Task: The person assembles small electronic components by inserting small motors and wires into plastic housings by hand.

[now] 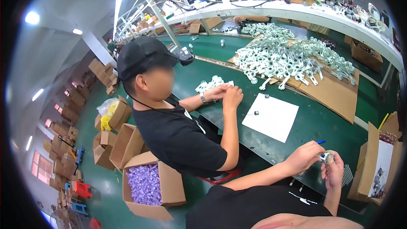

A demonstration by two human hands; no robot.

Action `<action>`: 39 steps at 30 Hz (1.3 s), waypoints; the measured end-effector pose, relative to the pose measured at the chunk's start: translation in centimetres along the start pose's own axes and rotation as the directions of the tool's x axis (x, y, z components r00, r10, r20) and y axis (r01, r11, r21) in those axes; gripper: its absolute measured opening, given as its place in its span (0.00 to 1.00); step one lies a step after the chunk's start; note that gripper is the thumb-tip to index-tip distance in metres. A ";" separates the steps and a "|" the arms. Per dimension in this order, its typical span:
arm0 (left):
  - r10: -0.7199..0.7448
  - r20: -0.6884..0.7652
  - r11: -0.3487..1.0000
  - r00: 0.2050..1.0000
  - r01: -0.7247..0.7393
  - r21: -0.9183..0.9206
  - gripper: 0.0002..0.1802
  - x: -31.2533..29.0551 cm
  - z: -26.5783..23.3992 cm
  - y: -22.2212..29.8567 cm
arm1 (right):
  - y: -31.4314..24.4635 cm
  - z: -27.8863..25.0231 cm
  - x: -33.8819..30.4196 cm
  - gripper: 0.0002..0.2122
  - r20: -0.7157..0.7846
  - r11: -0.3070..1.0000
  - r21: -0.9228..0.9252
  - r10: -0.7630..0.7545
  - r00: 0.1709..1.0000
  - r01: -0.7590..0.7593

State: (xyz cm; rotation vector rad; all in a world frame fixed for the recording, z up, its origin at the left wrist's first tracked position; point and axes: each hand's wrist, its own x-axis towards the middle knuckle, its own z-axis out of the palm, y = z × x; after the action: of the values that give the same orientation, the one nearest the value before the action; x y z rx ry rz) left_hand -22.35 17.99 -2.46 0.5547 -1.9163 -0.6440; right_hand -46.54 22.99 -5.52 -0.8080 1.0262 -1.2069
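At the lower right, my left hand (304, 157) and my right hand (333, 171) meet over the near edge of the green table. Between their closed fingertips is a small pale part with a round end (327, 157); its details are too small to make out. A thin blue stick (321, 141), like a pen or tool handle, pokes out by my left fingers; whether that hand grips it I cannot tell. Left of my hands a white sheet (275, 121) lies on the table, with two small dark pieces (256, 113) on it.
A co-worker (169, 140) in black stands to my left, hands together over a small pile of pale parts (212, 84). Farther back, a large heap of pale parts (275, 59) covers cardboard (335, 95). An open carton (366, 161) stands right; a box of purple pieces (169, 182) sits left.
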 end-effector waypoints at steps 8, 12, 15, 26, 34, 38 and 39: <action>-0.121 0.115 0.992 0.986 0.119 0.028 0.19 0.0 1.0 -0.2 | 1.6 -1.2 -0.8 0.12 -0.007 0.986 0.137 0.098 0.995 -0.096; -0.131 0.156 0.991 0.979 0.128 0.026 0.21 0.6 3.8 -0.1 | 0.8 -4.1 -2.0 0.13 0.015 0.976 0.170 0.134 0.991 -0.135; -0.129 0.149 0.992 0.980 0.127 0.023 0.20 1.5 6.4 1.1 | 0.0 -6.5 -3.0 0.10 0.011 0.982 0.127 0.142 0.990 -0.142; -0.260 0.159 0.936 0.952 0.207 0.285 0.25 3.4 9.5 4.3 | -2.8 -8.6 -2.3 0.15 0.118 0.929 0.101 0.345 0.931 -0.357; -0.404 0.078 0.895 0.911 0.376 0.241 0.26 0.4 7.0 3.2 | -2.4 -6.9 -2.1 0.20 0.150 0.939 0.027 0.335 0.930 -0.342; -0.351 0.164 0.923 0.922 0.310 0.229 0.26 0.0 5.5 1.9 | -1.3 -5.6 -2.6 0.19 0.118 0.947 0.054 0.310 0.944 -0.317; -0.320 0.189 0.937 0.928 0.279 0.212 0.26 -0.3 4.9 1.7 | -1.5 -4.7 -3.0 0.19 0.084 0.951 0.031 0.305 0.949 -0.308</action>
State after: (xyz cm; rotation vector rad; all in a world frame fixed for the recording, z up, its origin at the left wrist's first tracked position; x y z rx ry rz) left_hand -26.85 20.42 -3.33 0.9413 -2.1334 -0.7552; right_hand -51.61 25.76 -5.19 -0.6287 1.0153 -0.9217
